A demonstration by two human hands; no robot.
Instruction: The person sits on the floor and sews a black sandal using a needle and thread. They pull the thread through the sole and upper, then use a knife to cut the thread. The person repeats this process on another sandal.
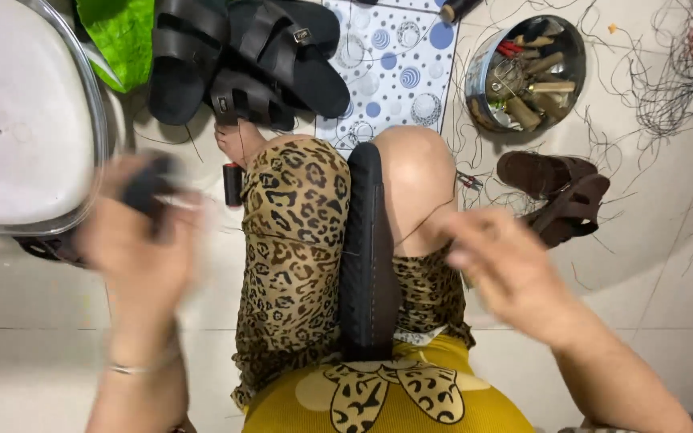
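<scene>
A pale floor fills the view, littered on the right with loose dark threads. At upper left stands a white stool with a shiny metal rim. The person sits with legs in leopard-print trousers and a yellow top, one bare knee raised. A long black sandal sole stands on edge, clamped between the thighs and running from the knee back to the waist. Beyond the feet lies a heap of black sandals beside a green bag and a white mat with blue dots. To the right sits a round metal bowl full of wooden-handled tools, and nearer the knee a pair of brown sandals. The left hand, blurred, is closed around a small dark object near the stool's rim; what that object is cannot be told. The right hand, also blurred, hovers just right of the sole, fingers loosely curled, and whether it pinches anything cannot be told. A small dark spool stands by the left foot.
</scene>
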